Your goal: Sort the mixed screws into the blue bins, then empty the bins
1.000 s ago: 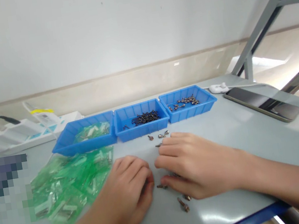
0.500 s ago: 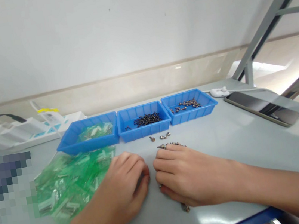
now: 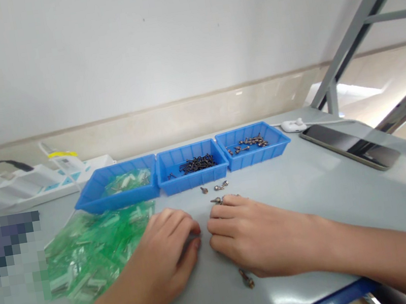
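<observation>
My left hand (image 3: 176, 251) rests on the grey table with fingers curled, beside a pile of green plastic bags (image 3: 102, 245) holding small white and metal pieces. What its fingertips hold, if anything, is hidden. To its right, my right hand (image 3: 239, 236) is bent palm down over some metal screws, its fingertips tucked out of sight. One screw (image 3: 247, 279) lies just below that hand, and several more (image 3: 221, 186) lie beyond it. Behind stand three blue bins: the left one (image 3: 118, 200) with a green bag, the middle one (image 3: 195, 178) with dark screws, the right one (image 3: 261, 154) with brownish screws.
A phone (image 3: 350, 146) lies at the right, near a white earphone case (image 3: 292, 126) and a cable. At the back left is a white power strip (image 3: 65, 181) with plugs. A metal frame (image 3: 360, 24) rises at the right. A pixelated patch covers the left edge.
The view has shifted slightly. The fingers of my right hand have drawn in a little, and the screw below it shows more fully. My left hand has hardly moved.
</observation>
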### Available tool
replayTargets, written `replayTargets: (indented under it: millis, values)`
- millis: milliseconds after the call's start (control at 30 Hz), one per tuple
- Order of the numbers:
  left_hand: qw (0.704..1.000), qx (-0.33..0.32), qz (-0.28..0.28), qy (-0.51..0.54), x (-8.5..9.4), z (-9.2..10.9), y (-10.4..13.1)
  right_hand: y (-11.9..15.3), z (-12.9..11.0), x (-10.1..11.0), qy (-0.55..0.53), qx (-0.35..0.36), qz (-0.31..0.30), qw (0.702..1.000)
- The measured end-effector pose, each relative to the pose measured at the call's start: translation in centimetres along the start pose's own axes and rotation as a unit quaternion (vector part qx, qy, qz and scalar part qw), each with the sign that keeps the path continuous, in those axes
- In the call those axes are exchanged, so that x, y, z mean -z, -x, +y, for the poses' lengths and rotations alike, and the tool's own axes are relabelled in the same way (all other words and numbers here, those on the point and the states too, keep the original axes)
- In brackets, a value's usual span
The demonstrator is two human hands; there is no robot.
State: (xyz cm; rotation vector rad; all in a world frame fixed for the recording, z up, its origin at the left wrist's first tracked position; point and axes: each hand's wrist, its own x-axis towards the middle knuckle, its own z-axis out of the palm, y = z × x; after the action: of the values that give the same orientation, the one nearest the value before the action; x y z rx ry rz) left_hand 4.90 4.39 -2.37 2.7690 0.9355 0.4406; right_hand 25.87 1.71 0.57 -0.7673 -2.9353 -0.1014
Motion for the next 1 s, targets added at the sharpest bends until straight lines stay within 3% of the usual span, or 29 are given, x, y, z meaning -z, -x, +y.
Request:
replayTargets:
  millis: [333, 467, 567, 667, 733, 800, 900, 1000]
  values:
    - [1.0, -0.006, 0.001, -0.004, 0.1, 0.0, 0.0, -0.4, -0.6, -0.8, 0.015, 0.009, 0.028, 0.999]
    - [1.0, -0.005, -0.002, -0.005, 0.2, 0.0, 0.0, -0.1, 0.3, 0.1, 0.023, 0.006, 0.063, 0.998]
    - [1.0, -0.006, -0.005, -0.003, 0.2, 0.0, 0.1, 1.0, 3.1, 1.2, 0.034, -0.076, 0.144, 0.986]
    - [1.0, -0.009, -0.004, -0.003, 0.2, 0.0, 0.1, 2.2, 6.5, 1.7, 0.083, -0.213, 0.271, 0.935]
    - [1.0, -0.011, -0.002, -0.003, 0.1, -0.1, 0.1, 2.5, 7.6, 1.4, 0.098, -0.266, 0.308, 0.908]
    - [1.0, -0.012, -0.002, -0.003, 0.0, -0.1, 0.1, 2.0, 7.4, 0.6, 0.079, -0.268, 0.291, 0.915]
    - [1.0, -0.012, -0.002, -0.001, -0.1, 0.0, 0.0, 0.5, 5.5, -1.1, 0.012, -0.217, 0.213, 0.952]
    - [1.0, -0.012, -0.002, 0.003, -0.2, 0.0, -0.2, -0.9, 3.8, -2.4, -0.024, -0.186, 0.147, 0.971]
